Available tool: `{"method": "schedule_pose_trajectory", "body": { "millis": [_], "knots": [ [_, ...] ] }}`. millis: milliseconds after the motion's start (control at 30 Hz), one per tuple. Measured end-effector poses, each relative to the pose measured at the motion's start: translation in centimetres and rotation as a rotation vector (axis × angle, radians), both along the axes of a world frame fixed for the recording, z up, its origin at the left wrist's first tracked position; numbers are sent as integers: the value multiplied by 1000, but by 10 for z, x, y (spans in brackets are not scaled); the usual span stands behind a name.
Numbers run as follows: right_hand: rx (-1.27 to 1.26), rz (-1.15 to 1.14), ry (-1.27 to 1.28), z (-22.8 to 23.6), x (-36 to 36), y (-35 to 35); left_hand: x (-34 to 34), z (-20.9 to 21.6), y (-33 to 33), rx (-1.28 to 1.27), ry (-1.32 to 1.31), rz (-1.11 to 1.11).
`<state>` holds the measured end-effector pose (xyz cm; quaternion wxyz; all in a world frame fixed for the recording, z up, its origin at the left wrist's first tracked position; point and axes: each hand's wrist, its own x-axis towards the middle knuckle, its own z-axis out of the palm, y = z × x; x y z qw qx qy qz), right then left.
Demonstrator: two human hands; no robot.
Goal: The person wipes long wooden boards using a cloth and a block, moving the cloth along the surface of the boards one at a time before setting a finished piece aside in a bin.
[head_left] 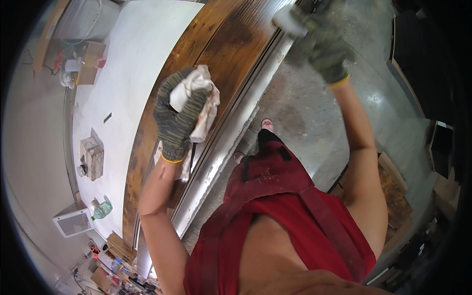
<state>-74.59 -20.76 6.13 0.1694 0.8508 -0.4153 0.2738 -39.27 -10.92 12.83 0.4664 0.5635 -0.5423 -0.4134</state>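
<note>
Two gloved hands work at stained brown wood (236,42). The left hand (176,115) curls closed around one crumpled white cloth (209,101) over the wood, apparently wiping; the next move likely calls for even pressure along the grain. The right hand (328,51) is blurred beside one pale object (290,22); its grip cannot be told. One green bottle (102,210) lies to the left.
</note>
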Motion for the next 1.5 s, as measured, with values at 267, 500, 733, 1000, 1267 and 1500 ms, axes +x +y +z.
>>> {"method": "schedule_pose_trajectory", "body": {
  "millis": [267, 500, 733, 1000, 1267, 1500],
  "knots": [
    [41, 110, -79, 4, 88, 93, 132, 22, 116, -9, 266, 120],
    [109, -7, -87, 18, 85, 96, 248, 0, 314, -422, -1126, 662],
    [425, 419, -21, 13, 212, 240, 272, 7, 388, -423, -1487, 839],
    [136, 188, -48, 35, 155, 156, 317, 11, 436, -380, -1382, 781],
    [250, 484, 181, 38, 309, 273, 340, -1, 462, -343, -1389, 736],
    [267, 449, 171, 28, 306, 239, 329, -6, 471, -306, -1231, 861]
  ]
}}
